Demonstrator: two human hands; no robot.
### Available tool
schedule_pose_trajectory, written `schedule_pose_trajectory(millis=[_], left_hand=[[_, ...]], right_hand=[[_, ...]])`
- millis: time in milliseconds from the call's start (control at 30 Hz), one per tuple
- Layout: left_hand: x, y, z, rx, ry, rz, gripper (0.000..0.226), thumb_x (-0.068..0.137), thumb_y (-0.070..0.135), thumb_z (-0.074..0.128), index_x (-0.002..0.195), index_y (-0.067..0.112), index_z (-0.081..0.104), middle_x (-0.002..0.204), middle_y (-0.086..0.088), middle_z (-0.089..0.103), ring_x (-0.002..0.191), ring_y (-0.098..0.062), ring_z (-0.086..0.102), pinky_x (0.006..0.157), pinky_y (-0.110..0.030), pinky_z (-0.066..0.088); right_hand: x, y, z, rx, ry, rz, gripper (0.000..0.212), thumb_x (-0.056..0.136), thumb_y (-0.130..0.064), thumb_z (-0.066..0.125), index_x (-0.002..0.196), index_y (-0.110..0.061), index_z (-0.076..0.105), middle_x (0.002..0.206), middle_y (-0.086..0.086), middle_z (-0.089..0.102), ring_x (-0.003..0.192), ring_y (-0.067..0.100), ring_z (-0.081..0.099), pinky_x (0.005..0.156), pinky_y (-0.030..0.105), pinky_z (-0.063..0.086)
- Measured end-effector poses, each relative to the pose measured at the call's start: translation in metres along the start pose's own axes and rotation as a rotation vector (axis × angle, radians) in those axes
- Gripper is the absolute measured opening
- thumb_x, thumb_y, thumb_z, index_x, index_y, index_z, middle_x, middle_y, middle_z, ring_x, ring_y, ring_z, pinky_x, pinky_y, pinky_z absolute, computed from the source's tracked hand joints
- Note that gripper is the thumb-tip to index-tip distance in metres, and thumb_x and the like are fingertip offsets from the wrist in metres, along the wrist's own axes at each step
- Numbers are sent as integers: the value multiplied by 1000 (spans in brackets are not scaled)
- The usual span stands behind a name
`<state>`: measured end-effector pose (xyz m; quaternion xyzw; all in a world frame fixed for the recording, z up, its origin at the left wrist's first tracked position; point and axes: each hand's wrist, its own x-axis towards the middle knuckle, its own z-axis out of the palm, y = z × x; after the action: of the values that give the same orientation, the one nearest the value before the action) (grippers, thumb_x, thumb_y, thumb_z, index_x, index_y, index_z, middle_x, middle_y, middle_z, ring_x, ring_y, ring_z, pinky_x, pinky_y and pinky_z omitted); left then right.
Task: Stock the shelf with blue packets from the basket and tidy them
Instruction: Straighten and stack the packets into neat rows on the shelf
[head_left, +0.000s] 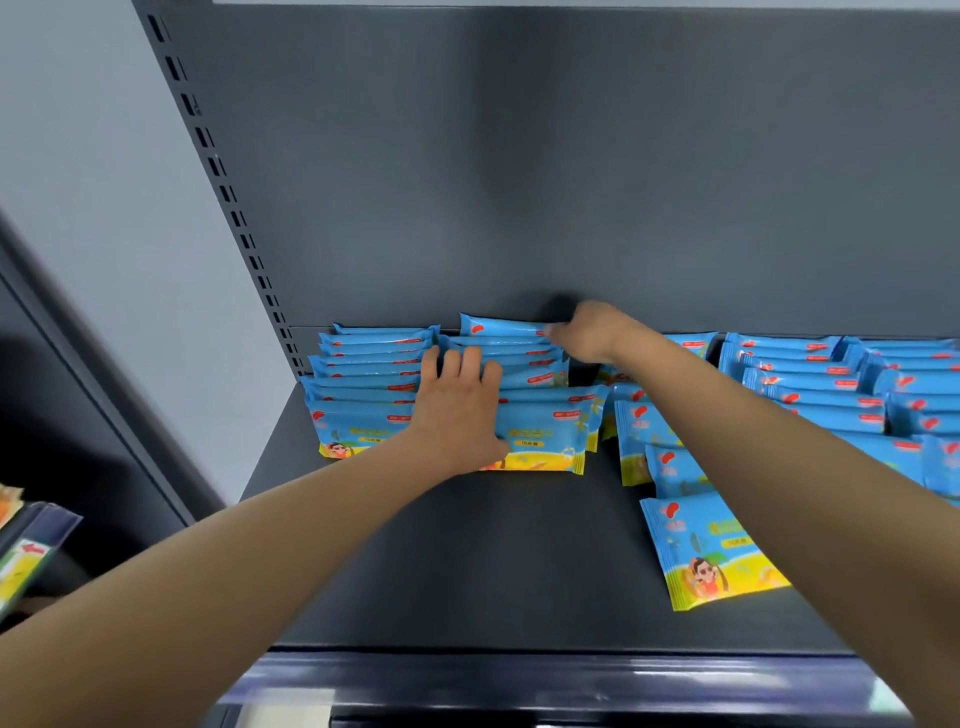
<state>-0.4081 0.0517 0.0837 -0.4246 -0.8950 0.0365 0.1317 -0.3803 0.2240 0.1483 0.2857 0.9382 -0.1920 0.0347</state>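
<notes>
Packet (501, 326) at the back runs nine to three; my right hand (592, 335) pinches its three o'clock end, my left hand (457, 410) lies flat on the row (543, 413) at seven.

Single head-worn view, forward and down, close over the dark shelf (467, 561) at arm's reach.

Blue packets (540, 426) with yellow lower bands and red logos stand on edge in front-to-back rows across the dark shelf (467, 561), from 10 to 2 o'clock. At 12 o'clock a raised packet (501, 326) sticks above its row. At 4 o'clock a loose packet (711, 551) lies flat, face up, slightly skewed.
</notes>
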Motion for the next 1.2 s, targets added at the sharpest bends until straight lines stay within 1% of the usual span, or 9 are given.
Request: schedule_pose_trajectory(millis=[100,133,267,400,633,767,933,1067,1200], left_hand=[[0,-3,3,-26,-37,-26,85,65,60,61,127,13,28,133,-11,33,123,-30,36,112,-49,12],[0,-3,4,-36,-71,-21,91,64,61,63,131,13,24,136,-12,31,125,-31,36,113,-49,11],[-1,-2,7,6,-100,24,101,64,58,70,137,13,16,139,-16,29,122,-33,42,113,-46,14],[0,-1,8,46,-6,80,91,70,52,68,136,9,22,136,-13,35,119,-31,44,112,-42,18],[1,-17,4,112,-81,7,116,65,66,65,145,13,0,150,-18,14,138,-35,19,114,-51,2],[11,-27,-2,117,-231,-45,129,60,74,61,145,10,-13,152,-23,7,142,-38,6,112,-54,-9],[23,-31,-9,28,-380,-60,134,57,82,56,145,12,-17,153,-25,1,142,-37,-7,109,-55,-15],[25,-32,-11,-19,-400,-45,133,58,81,56,146,11,-14,154,-22,-2,142,-35,-10,109,-53,-16],[21,-28,-5,-11,-363,-39,128,61,79,55,146,9,-10,154,-23,0,142,-36,-5,111,-52,-13]], right_hand=[[-7,4,12,494,-339,220,67,91,-50,48,143,-12,32,147,10,36,132,33,38,101,53,38],[-7,4,18,624,-352,246,65,90,-51,51,142,-16,35,151,8,30,136,32,33,104,57,34],[-2,2,30,918,-313,302,52,89,-44,56,130,-13,47,143,10,42,129,33,44,103,59,36],[-1,-1,28,952,-255,263,34,92,-42,52,104,-11,59,117,11,64,103,29,63,97,51,46],[1,-6,31,953,-94,227,25,93,-35,53,91,-11,60,109,10,67,99,25,64,95,42,49],[-1,-9,29,998,-73,234,26,95,-34,49,96,-10,59,83,3,63,71,16,61,59,27,55],[1,-8,24,1064,-87,279,26,94,-36,49,88,-12,56,85,4,61,79,21,63,86,40,54],[-1,-8,19,1097,-109,303,36,93,-39,50,114,-9,54,114,11,61,103,28,62,95,45,50],[0,-8,17,1131,-117,324,44,93,-40,49,124,-9,51,123,12,58,110,28,58,98,44,47]])
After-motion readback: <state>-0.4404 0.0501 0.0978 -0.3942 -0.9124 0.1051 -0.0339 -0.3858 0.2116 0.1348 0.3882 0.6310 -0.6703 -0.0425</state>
